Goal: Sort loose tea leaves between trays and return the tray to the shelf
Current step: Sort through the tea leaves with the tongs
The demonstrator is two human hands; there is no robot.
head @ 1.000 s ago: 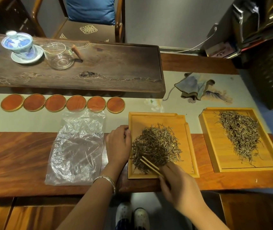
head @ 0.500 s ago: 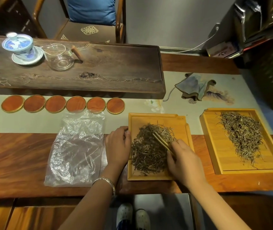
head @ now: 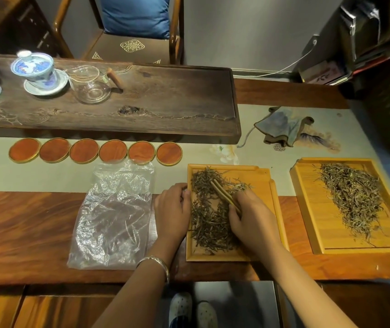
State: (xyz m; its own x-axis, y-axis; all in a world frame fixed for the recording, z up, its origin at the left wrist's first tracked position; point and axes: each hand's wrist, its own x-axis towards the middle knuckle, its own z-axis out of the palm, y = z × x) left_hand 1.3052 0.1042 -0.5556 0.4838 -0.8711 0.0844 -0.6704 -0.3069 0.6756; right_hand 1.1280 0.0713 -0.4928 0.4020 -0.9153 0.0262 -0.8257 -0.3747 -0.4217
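**A:** Head view — what is lying along the table's front edge?

**B:** A near tray (head: 263,183) of pale wood is sitting at the front edge, right of centre, with dark tea leaves (head: 209,223) spreading down its left half. A second tray (head: 307,209) is lying well apart toward the right edge, carrying a long heap of paler leaves (head: 352,197).

**A:** And the hands?

**B:** The left hand (head: 171,211) is resting against the near tray's left rim, fingers curling over its edge and holding it. The right hand (head: 252,218) is gripping a pair of slim bamboo tweezers (head: 222,194), whose tips are pointing up and left into the tea leaves. A silver bangle (head: 157,265) is circling the left wrist.

**A:** What else is sharing the table?

**B:** A crumpled clear plastic bag (head: 115,216) is lying just left of the left hand. Six round wooden coasters (head: 94,151) are lining up in a row behind it. At the back edge a long dark tea board (head: 165,107) is carrying a blue-and-white lidded cup (head: 34,67) on its saucer and a glass pitcher (head: 91,86) beside it. A folded cloth (head: 284,127) is lying behind the two trays.
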